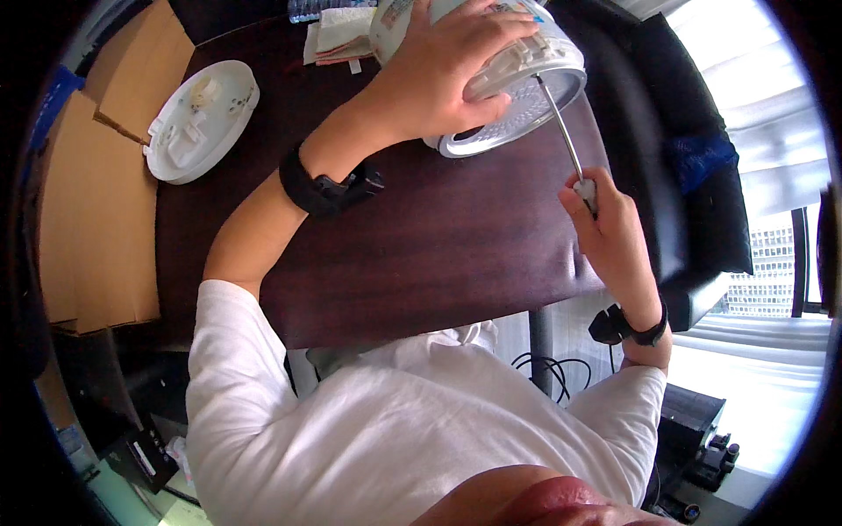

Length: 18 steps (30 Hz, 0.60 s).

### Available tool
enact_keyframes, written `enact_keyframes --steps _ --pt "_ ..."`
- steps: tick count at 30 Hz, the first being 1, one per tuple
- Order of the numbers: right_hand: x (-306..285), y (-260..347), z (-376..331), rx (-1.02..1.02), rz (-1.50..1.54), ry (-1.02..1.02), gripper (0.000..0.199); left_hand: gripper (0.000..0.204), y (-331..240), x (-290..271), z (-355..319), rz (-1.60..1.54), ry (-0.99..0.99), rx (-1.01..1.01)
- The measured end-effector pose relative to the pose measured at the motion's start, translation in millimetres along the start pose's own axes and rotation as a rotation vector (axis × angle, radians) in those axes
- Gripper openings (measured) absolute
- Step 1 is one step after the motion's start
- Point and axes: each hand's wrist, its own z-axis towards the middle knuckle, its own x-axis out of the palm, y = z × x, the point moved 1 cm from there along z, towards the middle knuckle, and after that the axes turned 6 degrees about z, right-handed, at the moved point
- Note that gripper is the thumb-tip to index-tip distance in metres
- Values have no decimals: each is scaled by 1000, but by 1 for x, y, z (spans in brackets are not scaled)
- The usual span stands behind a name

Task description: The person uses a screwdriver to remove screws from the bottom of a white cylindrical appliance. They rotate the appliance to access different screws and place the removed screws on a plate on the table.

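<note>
A white round appliance (545,54) with a metal rim, resembling a rice cooker, lies tilted at the far side of the table. My left hand (447,74) is closed over its side, thumb near the rim and fingers spread across the white body. In my right hand (610,223) is a screwdriver (562,127), gripped by its pale handle. Its long shaft points up and away, and the tip meets the white plastic part at the appliance's edge. Whether it sits in a screw is too small to tell. An oval white cover (224,118) holding small loose parts lies to the left.
The dark reddish-brown table (395,250) spans the middle. Open cardboard (96,210) stands along its left edge. Folded cloths (345,31) lie at the back beside clear plastic packaging (320,9). A black padded seat (693,219) borders the right side; black cables (566,368) hang below the near edge.
</note>
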Motion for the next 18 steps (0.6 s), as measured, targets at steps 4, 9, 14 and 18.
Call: enact_keyframes --steps 4,9,14,18 --pt "-7 9 5 -153 -605 -187 28 69 3 1 -1 -15 5 -4" --pt "-33 24 15 -254 -1113 -273 21 68 4 2 -2 11 -19 3" --pt "-51 16 26 -391 -975 -286 17 68 2 3 0 31 -31 5" --pt "-28 -9 14 -56 -34 -66 16 67 3 1 0 29 -48 27"
